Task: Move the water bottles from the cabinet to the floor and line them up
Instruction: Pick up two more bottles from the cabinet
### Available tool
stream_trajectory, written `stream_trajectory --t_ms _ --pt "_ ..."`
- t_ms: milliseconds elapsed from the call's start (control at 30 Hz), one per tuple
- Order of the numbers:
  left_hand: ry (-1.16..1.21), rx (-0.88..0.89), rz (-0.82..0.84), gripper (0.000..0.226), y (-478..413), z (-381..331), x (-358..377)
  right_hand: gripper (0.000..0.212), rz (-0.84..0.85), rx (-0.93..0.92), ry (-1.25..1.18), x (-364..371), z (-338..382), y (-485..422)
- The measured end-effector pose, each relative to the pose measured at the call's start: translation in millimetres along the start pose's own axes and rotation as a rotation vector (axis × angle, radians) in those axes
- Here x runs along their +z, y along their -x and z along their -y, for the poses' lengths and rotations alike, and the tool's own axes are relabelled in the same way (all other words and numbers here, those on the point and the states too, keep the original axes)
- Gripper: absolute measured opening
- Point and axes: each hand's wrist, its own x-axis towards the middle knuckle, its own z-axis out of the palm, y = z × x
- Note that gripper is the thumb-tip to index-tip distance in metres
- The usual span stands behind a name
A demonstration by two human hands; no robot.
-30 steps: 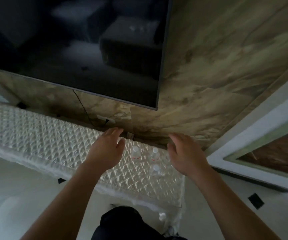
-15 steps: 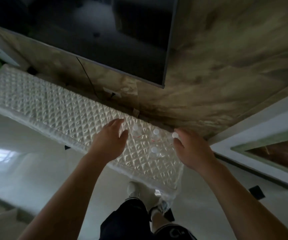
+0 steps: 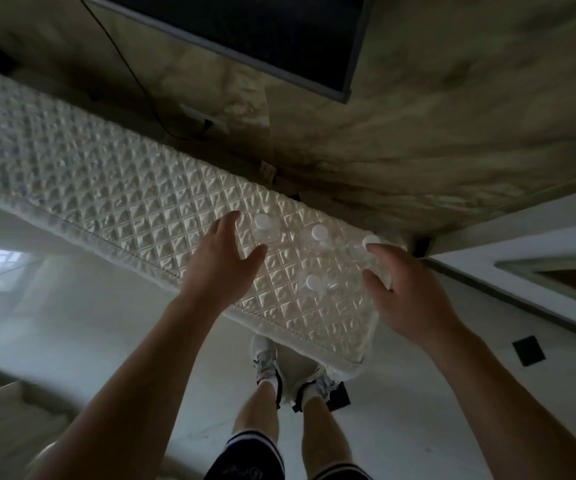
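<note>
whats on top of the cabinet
A quilted cover with four white-capped water bottles near its right end. The cover hides the surface under it; the right hand partly covers one bottle.

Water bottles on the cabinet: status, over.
Left hand open beside leftmost bottle. Right hand around rightmost bottle, grip unclear. All four on cabinet; nothing blocking.

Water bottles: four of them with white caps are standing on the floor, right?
No, the place is wrong. The head view shows the four water bottles with white caps standing on the quilted cabinet top.
</note>
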Motion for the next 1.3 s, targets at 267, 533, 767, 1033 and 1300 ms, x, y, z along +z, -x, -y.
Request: stream_trajectory --t_ms 267,533,767,1033,1300 --pt "0.072 -0.098 -0.026 0.084 -56.8 37.9 88.7 0.062 -0.117 0.111 -0.061 33.4 -73.5 -43.6" --pt "0.262 -0.145 -0.186 0.072 -92.6 58.2 163.8 0.080 -0.172 0.204 -0.185 101.2 -120.6 -72.0" --pt "0.329 -0.136 -0.360 0.064 -109.6 66.2 189.3 0.064 -0.308 0.165 -0.309 141.1 -129.7 -96.3" --pt "0.336 -0.085 -0.429 0.056 -114.7 70.3 188.6 0.060 -0.442 0.184 -0.358 157.3 -134.2 -103.1" --pt "0.293 -0.055 -0.390 0.063 -105.4 67.6 157.9 0.057 -0.438 0.180 -0.348 141.0 -119.3 -96.2"
